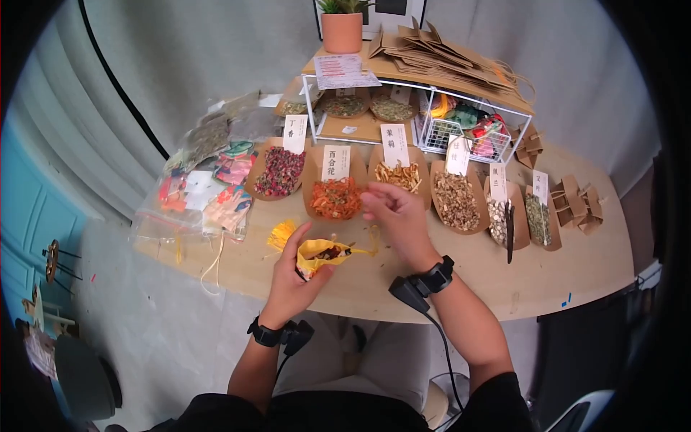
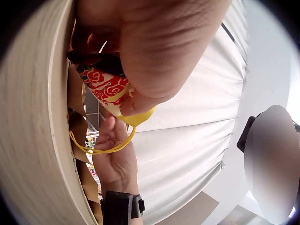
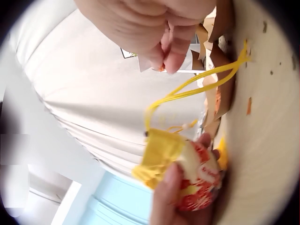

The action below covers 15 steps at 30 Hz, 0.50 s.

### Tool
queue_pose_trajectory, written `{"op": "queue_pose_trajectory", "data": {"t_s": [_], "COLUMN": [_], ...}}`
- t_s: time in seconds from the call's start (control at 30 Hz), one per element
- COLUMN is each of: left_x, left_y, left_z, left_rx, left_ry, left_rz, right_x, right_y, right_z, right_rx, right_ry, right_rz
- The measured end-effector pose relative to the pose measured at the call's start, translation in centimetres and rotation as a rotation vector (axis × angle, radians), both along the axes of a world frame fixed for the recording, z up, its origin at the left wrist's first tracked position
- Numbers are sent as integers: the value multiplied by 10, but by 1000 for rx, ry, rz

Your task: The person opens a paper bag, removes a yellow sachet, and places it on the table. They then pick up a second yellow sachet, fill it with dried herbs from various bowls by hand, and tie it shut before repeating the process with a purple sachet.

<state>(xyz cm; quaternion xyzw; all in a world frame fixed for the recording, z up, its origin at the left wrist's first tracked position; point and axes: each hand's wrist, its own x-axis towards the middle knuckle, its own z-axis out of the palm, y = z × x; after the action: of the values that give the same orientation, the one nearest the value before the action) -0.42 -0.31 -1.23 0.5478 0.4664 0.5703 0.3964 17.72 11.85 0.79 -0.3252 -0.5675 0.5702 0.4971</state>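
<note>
My left hand (image 1: 296,281) grips a small drawstring pouch (image 1: 317,253), yellow at the mouth with a red-and-white patterned body. The mouth gapes upward, and dark dried bits show inside. A yellow cord (image 3: 187,89) loops out from it, and a yellow tassel (image 1: 281,234) sticks out on the far side. My right hand (image 1: 402,222) is raised to the right of the pouch, apart from it. Its thumb and fingertips pinch a small orange dried petal (image 3: 162,68). Just beyond is a kraft-paper tray (image 1: 309,194) of orange dried flowers (image 1: 337,199) with a label card (image 1: 335,163).
More labelled kraft trays curve along the table, including dark red buds (image 1: 279,171) and brown pieces (image 1: 458,201). Black tweezers (image 1: 510,234) lie over a tray at right. Plastic bags with fabric pouches (image 1: 229,205) lie at left. Behind stands a shelf (image 1: 403,68) with paper bags (image 1: 439,54).
</note>
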Motion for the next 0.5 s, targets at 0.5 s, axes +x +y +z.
{"op": "queue_pose_trajectory", "data": {"t_s": [0.5], "left_x": [-2], "left_y": [-2], "left_z": [-2], "left_rx": [35], "left_ry": [-40], "left_rz": [124], "right_x": [11], "right_y": [-7], "right_z": [9], "right_rx": [277], "right_ry": [-611], "right_rz": [65]}}
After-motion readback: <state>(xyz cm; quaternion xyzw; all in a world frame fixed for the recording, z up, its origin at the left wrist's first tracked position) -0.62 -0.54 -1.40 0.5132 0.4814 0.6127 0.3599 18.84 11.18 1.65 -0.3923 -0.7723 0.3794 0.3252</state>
